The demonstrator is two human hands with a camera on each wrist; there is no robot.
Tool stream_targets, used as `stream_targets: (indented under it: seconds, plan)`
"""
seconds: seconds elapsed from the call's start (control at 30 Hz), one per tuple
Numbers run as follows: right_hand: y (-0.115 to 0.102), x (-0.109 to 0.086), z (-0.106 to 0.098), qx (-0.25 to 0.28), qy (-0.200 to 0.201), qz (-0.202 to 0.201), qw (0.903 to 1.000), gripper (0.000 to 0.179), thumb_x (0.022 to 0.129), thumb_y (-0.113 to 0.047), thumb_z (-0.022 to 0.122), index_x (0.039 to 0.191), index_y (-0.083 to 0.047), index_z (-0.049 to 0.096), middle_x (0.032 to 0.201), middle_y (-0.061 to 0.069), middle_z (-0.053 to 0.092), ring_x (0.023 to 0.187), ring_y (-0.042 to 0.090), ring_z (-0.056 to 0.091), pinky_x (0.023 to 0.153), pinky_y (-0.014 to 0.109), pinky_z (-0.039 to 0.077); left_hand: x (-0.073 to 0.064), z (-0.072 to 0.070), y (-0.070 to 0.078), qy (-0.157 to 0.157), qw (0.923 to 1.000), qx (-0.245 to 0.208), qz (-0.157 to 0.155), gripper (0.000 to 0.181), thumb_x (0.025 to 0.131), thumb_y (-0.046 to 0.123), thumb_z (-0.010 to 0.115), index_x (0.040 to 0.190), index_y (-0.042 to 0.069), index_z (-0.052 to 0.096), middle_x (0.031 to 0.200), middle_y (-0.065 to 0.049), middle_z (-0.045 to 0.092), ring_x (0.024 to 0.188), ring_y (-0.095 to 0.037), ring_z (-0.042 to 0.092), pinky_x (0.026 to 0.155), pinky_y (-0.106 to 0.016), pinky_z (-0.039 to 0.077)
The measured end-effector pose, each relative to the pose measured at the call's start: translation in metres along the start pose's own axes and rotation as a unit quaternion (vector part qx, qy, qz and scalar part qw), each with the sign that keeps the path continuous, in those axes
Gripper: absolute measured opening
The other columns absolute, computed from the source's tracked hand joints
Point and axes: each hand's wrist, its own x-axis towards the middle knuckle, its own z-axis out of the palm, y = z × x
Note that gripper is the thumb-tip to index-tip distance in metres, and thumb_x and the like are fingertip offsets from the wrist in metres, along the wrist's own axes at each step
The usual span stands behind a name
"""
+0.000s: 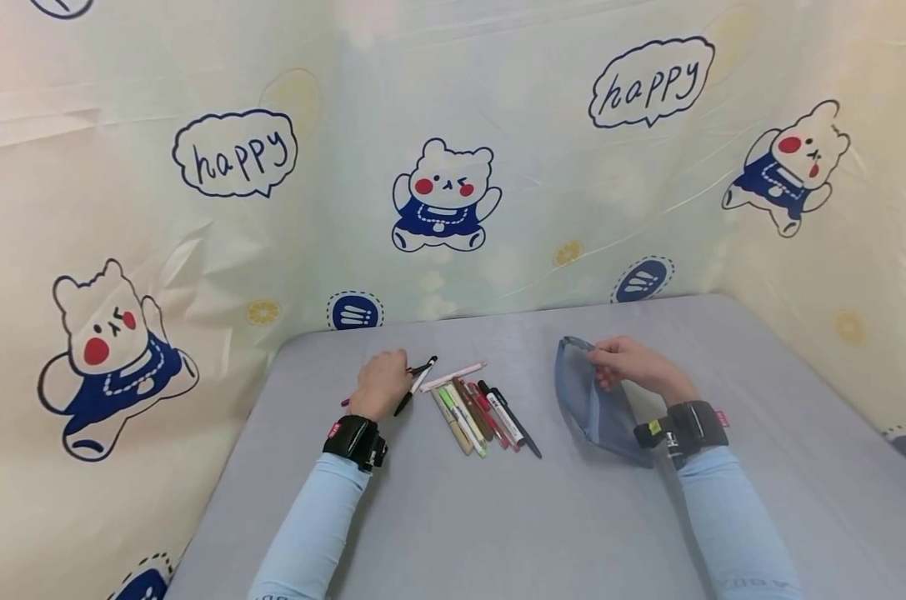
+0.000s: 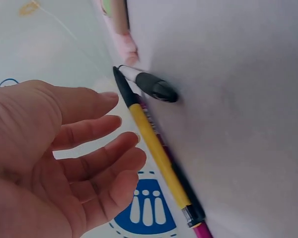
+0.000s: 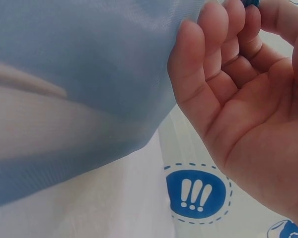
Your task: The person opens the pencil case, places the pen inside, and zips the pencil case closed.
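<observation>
The right hand [image 1: 636,365] pinches the rim of a sheer blue mesh pouch [image 1: 613,421]. The left hand [image 1: 380,385], fingers loosely bent, hovers beside a slim yellow-barrelled pen [image 2: 159,148].

Close-fitting, pale blue sleeves covered both forearms, the left sleeve [image 1: 313,521] and right sleeve [image 1: 733,521] each bearing faint lettering low down. A black band [image 1: 352,437] circled the left wrist and another black band [image 1: 702,425] the right, each with a small red tag; a yellow patch [image 1: 654,427] marked the right one's dark, boxy attachment [image 1: 651,433]. The left hand [image 1: 380,386] and right hand [image 1: 640,367] were bare.
</observation>
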Motion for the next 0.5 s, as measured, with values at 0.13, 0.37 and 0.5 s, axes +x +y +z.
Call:
stream_targets:
  seconds: [0.13,0.37,0.5]
  plan:
    - [-0.0009,0.0007,0.0012,0.003,-0.005,0.000,1.0000,0.030,0.101,-0.020,0.051,0.076,-0.004,0.050,0.068,0.003,0.055,0.064,0.017,0.061,0.066,0.033,0.055,0.0011,0.0060,-0.0050,-0.007,0.9999,0.003,-0.008,0.007,0.090,0.010,0.063,0.091,0.003,0.063,0.077,-0.008,0.060,0.065,-0.021,0.053,0.050,-0.030,0.038]
    - [-0.0022,0.0010,0.0030,0.008,-0.009,0.001,0.9999,0.032,0.100,-0.020,0.052,0.078,0.002,0.050,0.069,0.005,0.054,0.064,0.017,0.060,0.065,0.033,0.055,0.0033,0.0091,-0.0026,-0.002,0.9997,0.020,-0.014,0.006,0.090,0.006,0.060,0.088,0.003,0.064,0.079,-0.010,0.061,0.068,-0.023,0.055,0.052,-0.034,0.041]
    - [-0.0002,0.0004,0.0017,0.005,-0.007,0.001,1.0000,0.031,0.100,-0.021,0.052,0.077,0.000,0.051,0.068,0.003,0.055,0.064,0.017,0.061,0.065,0.033,0.055,0.0055,0.0110,-0.0021,-0.007,0.9994,0.033,-0.010,0.006,0.090,0.005,0.060,0.085,0.004,0.064,0.076,-0.009,0.059,0.067,-0.023,0.054,0.051,-0.034,0.040]
